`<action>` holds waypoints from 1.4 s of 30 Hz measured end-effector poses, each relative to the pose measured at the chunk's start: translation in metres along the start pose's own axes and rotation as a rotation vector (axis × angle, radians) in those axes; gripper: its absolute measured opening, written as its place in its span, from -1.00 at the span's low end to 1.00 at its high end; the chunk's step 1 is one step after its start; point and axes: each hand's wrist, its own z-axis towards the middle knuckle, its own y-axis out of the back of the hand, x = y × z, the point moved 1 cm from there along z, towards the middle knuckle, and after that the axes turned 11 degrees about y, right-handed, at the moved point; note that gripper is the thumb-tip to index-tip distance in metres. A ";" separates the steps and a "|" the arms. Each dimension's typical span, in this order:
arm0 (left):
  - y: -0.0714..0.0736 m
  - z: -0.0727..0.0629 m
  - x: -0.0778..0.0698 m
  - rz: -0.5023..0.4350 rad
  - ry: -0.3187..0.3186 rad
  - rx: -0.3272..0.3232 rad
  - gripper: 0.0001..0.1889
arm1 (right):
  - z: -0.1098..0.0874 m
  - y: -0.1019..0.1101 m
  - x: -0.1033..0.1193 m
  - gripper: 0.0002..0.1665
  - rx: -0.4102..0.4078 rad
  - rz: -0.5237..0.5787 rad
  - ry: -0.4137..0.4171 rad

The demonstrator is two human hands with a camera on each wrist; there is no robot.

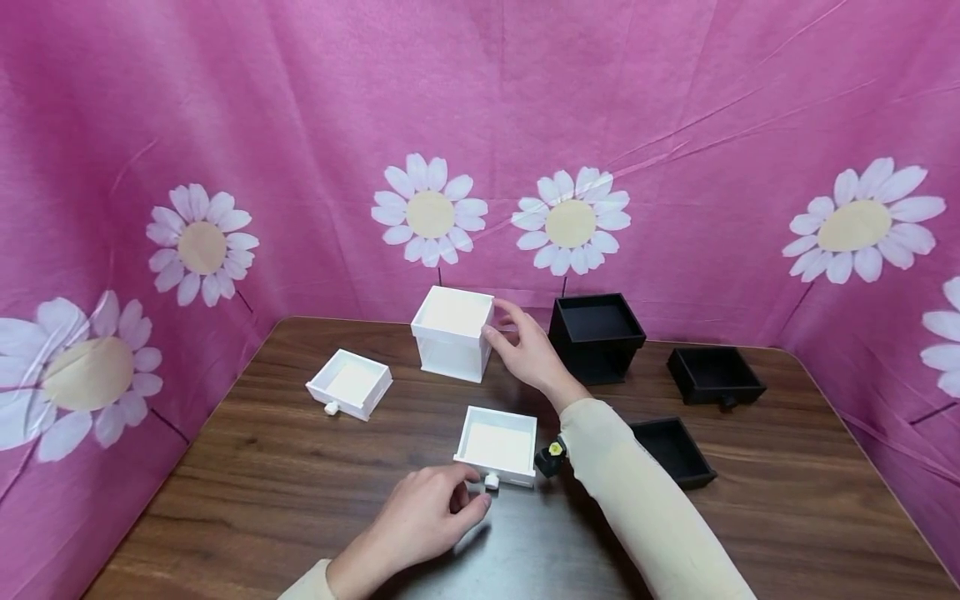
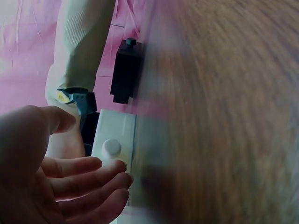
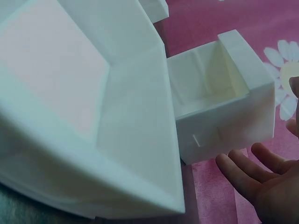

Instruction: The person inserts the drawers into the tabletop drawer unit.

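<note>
A white box (image 1: pixel 453 354) with a hollow front stands at the back of the table. Beside its right side is my right hand (image 1: pixel 525 350), thumb and fingers spread along the edge. In the right wrist view, the straight fingertips (image 3: pixel 233 163) lie close to the box wall (image 3: pixel 247 126). Nearer to me sits a white drawer (image 1: pixel 517 476) with a small knob (image 1: pixel 492 482) facing forward. My left hand (image 1: pixel 427 512) is just in front of that knob, fingers loosely bent with nothing between them. The left wrist view shows the fingertips beside the round knob (image 2: pixel 111 148).
Another white drawer (image 1: pixel 348 408) lies to the left. Right of the white box stands a black box (image 1: pixel 600 333). Two black drawers, one at the far right (image 1: pixel 708 399) and one partly hidden by my right sleeve (image 1: pixel 699 481), rest on the wooden table (image 1: pixel 247 500).
</note>
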 end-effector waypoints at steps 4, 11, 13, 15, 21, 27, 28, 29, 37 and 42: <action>-0.004 0.001 -0.001 0.028 0.026 -0.019 -0.72 | 0.004 -0.003 0.001 -0.28 -0.009 0.003 -0.019; -0.013 0.003 -0.003 0.028 0.071 -0.059 -0.73 | 0.010 -0.009 -0.001 -0.30 -0.033 -0.012 -0.043; -0.016 0.005 -0.004 0.026 0.080 -0.062 -0.75 | 0.010 -0.011 -0.002 -0.31 -0.045 -0.004 -0.053; -0.018 0.006 -0.005 0.025 0.090 -0.059 -0.78 | 0.010 -0.013 -0.005 -0.32 -0.056 0.009 -0.062; -0.023 0.011 -0.009 0.039 0.115 -0.059 -0.61 | 0.011 -0.015 -0.008 -0.35 -0.085 0.068 -0.103; -0.024 0.018 -0.011 0.061 0.132 -0.080 -0.56 | 0.016 -0.013 -0.007 -0.33 -0.075 0.119 -0.118; -0.024 0.019 -0.011 0.067 0.136 -0.082 -0.57 | 0.017 -0.013 -0.007 -0.33 -0.073 0.120 -0.121; -0.025 0.020 -0.011 0.072 0.138 -0.085 -0.57 | 0.018 -0.013 -0.007 -0.33 -0.072 0.125 -0.123; -0.030 0.024 -0.002 0.044 0.128 -0.127 -0.52 | 0.021 -0.015 -0.006 -0.34 -0.065 0.142 -0.123; -0.044 0.030 0.018 0.059 0.116 -0.180 -0.45 | 0.023 -0.017 -0.004 -0.34 -0.055 0.131 -0.127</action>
